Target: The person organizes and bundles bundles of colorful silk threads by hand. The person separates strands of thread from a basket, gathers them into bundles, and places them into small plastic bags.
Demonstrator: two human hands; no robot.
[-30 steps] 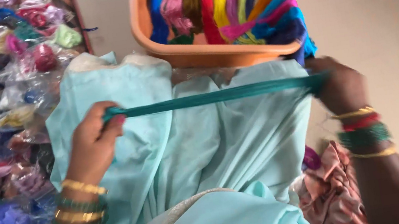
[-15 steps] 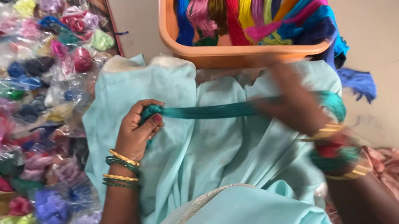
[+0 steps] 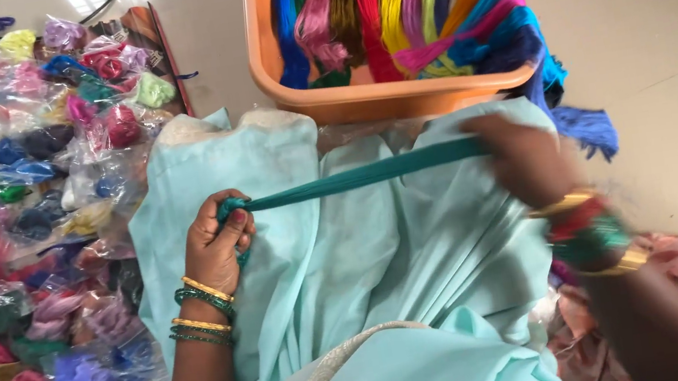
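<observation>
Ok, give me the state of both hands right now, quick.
Left hand: closed, gripping one end of the teal thread bundle.
Right hand: closed on the bundle's other end, blurred.

Home textile workspace, floor-level, orange thread tub [image 3: 361, 98], bagged coloured yarn bundles [image 3: 30, 219]

pale tiled floor [image 3: 676, 50] carries an orange tub [image 3: 361, 99] of bright thread skeins near its top edge, bagged coloured threads [image 3: 21, 220] heaped along the left edge.
</observation>
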